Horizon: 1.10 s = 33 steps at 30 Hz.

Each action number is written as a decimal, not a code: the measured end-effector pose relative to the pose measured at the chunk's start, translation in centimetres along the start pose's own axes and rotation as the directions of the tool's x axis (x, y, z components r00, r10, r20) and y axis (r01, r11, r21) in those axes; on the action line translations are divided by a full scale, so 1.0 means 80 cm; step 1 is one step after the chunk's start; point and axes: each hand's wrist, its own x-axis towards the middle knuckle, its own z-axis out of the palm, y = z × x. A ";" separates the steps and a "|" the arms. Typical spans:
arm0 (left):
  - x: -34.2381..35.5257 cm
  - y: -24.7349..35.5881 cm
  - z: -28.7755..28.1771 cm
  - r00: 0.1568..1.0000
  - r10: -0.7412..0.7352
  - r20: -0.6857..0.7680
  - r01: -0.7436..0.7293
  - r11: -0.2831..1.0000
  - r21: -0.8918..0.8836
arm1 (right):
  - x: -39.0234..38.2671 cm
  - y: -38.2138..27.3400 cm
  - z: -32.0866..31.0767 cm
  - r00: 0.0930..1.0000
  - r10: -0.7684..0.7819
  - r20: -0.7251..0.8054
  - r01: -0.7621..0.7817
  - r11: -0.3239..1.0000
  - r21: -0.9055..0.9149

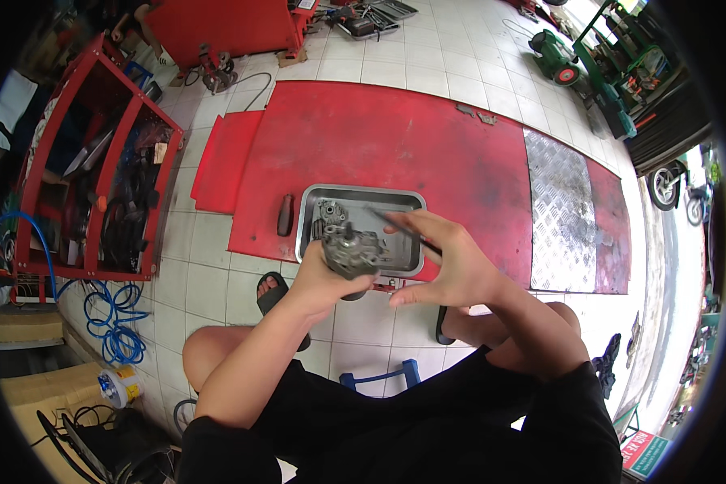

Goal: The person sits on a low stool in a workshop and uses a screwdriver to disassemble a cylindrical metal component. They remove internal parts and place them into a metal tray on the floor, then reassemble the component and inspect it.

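Note:
My left hand (321, 278) grips a grey metal engine part (350, 252), a carburettor-like casting, held above the near edge of a grey metal tray (361, 194). My right hand (448, 260) pinches a thin dark rod-like tool (397, 225) whose tip points left over the tray, just right of the casting. Another small metal part (331, 213) lies inside the tray at its left end. I sit low, with both knees and sandalled feet under my arms.
The tray rests on a red floor platform (395, 137) with a checker-plate ramp (561, 210) to its right. A dark-handled tool (285, 214) lies left of the tray. A red shelf rack (97, 161) and blue hose (113, 319) stand left; a blue stool (379, 377) is beneath me.

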 end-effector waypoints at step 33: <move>0.041 0.024 0.002 0.991 0.033 0.130 0.000 0.969 -0.246 | 0.048 -0.021 -0.005 0.768 -0.635 0.086 0.548 0.581 -0.602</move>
